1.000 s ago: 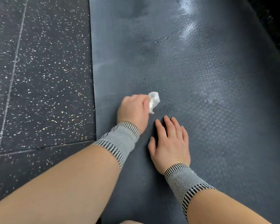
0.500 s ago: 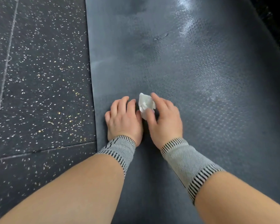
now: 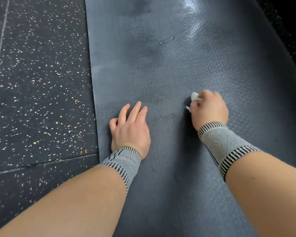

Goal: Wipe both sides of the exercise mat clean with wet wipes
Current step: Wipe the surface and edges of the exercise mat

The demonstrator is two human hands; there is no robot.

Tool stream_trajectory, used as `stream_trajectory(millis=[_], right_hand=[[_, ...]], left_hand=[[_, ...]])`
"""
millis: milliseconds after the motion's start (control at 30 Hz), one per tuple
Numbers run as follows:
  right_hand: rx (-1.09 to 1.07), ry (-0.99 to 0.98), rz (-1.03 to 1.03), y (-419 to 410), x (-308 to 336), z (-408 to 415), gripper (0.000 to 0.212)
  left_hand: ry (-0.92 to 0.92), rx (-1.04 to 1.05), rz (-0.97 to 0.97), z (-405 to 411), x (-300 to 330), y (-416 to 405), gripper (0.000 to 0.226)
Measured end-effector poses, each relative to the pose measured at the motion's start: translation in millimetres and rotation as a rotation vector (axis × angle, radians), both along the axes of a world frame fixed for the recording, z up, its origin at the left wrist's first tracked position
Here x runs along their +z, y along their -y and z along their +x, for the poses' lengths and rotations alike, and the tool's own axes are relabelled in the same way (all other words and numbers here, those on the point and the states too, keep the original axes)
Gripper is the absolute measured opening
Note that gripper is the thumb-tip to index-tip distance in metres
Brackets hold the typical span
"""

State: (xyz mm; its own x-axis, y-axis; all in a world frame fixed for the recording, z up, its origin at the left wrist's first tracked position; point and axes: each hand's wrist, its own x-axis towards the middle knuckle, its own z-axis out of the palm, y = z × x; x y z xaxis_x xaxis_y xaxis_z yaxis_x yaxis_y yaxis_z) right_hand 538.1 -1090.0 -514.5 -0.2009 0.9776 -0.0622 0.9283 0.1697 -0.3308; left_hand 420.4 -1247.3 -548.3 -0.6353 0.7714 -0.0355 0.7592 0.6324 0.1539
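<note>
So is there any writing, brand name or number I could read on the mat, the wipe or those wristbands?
None: no words, numbers or signs can be read.
Mat: only a bumpy texture and wet sheen.
Wipe, held in the right hand: plain white.
Wristbands: only black and white stripes.
Speckled floor: no markings.

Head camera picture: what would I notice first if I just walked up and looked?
Two bare arms reach in from the bottom, each with a striped grey wristband. The right hand grips a crumpled white wipe on the dark mat; the left hand rests on it nearby. Speckled floor lies to the left.
</note>
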Motion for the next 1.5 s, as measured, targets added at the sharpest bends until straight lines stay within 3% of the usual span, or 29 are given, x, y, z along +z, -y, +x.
stream_trajectory(millis=[267, 433, 500, 600, 700, 767, 867, 933, 1033, 1133, 1200, 1267, 1400, 1500], right_hand=[[0.238, -0.032, -0.045, 34, -7, -56, 0.022], [0.566, -0.180, -0.154, 57, -9, -65, 0.020], [0.517, -0.172, -0.104, 45, -8, -48, 0.022], [0.281, -0.058, -0.031, 14, -7, -6, 0.028], [0.083, -0.070, -0.015, 15, -3, 9, 0.028], [0.180, -0.105, -0.035, 38, 0, -6, 0.028], [0.526, -0.130, -0.082, 81, 1, -31, 0.019], [0.599, -0.158, -0.150, 84, 0, -28, 0.016], [0.481, -0.093, -0.062, 52, -4, 6, 0.015], [0.121, -0.014, 0.018, 15, 0, 45, 0.022], [-0.007, -0.057, 0.032, 16, 1, 47, 0.025], [0.078, -0.137, 0.018, 40, 2, 29, 0.025], [0.503, -0.263, -0.093, 100, 2, -11, 0.018], [0.525, -0.246, -0.032, 81, -1, -4, 0.014]], left_hand=[[0.003, 0.020, 0.004, -1, -1, -2, 0.046], [0.023, 0.034, 0.014, -2, -3, -3, 0.045], [0.011, 0.039, 0.022, -1, -1, -2, 0.044], [-0.006, 0.015, 0.019, -1, -1, -1, 0.045], [-0.006, 0.015, 0.012, -2, -2, -1, 0.045], [-0.003, 0.018, 0.008, -1, -1, -1, 0.045], [0.006, 0.019, -0.021, -2, -1, -3, 0.047], [0.009, 0.025, -0.020, -3, -2, -4, 0.047], [-0.006, 0.016, -0.010, -2, -1, -2, 0.045], [-0.004, 0.008, -0.016, -2, -2, -1, 0.045], [-0.009, 0.006, -0.018, -2, -1, 0, 0.046], [-0.017, 0.002, -0.029, -1, 0, 0, 0.046], [-0.014, 0.012, -0.050, -1, -1, -3, 0.046], [-0.027, 0.015, -0.035, -2, -2, -3, 0.044]])
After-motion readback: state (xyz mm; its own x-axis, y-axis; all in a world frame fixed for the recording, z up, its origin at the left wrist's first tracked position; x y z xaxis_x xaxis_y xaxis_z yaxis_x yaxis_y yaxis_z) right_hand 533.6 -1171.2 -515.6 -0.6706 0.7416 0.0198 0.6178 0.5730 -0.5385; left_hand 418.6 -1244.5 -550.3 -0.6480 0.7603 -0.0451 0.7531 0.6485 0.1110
